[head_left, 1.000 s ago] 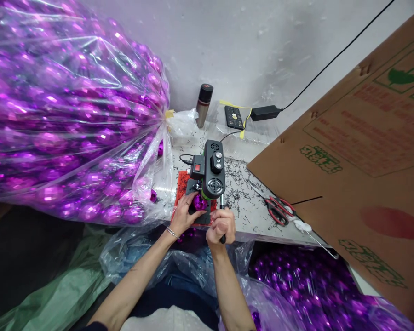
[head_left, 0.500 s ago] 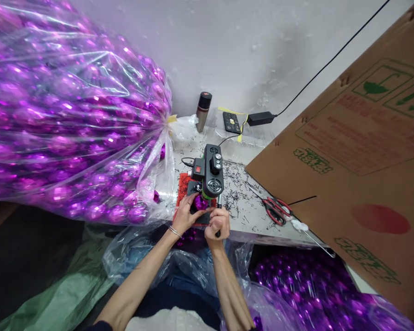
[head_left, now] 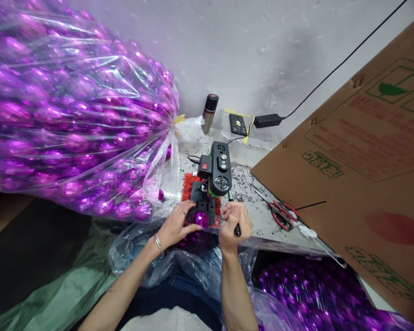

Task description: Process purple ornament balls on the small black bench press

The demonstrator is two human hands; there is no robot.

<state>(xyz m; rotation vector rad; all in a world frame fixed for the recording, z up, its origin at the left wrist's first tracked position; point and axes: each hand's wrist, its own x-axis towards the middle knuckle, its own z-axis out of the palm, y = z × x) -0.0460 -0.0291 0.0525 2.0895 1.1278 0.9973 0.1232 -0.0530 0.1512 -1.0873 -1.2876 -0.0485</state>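
A shiny purple ball (head_left: 200,219) sits at the front edge of the base of a small black press machine (head_left: 221,168). My left hand (head_left: 179,224) is beside the ball, its thumb and fingers apart around the ball's left side, the thumb tip against or very near it. To the right, my right hand (head_left: 235,223) is wrapped round the black-ended lever handle (head_left: 238,230) of the machine. A red mat (head_left: 189,184) lies under the machine's base.
A large clear bag of purple balls (head_left: 89,124) fills the left. Scissors (head_left: 283,215), black clippings, a spray can (head_left: 210,112), a black phone-like device (head_left: 238,124) and a power adapter (head_left: 269,120) lie around. A cardboard box (head_left: 359,174) stands right. More purple balls (head_left: 307,285) are below.
The ball has come out from under the machine's head toward the front edge. My left hand has spread and shifted from it; my right hand has moved right and slightly away with the lever.
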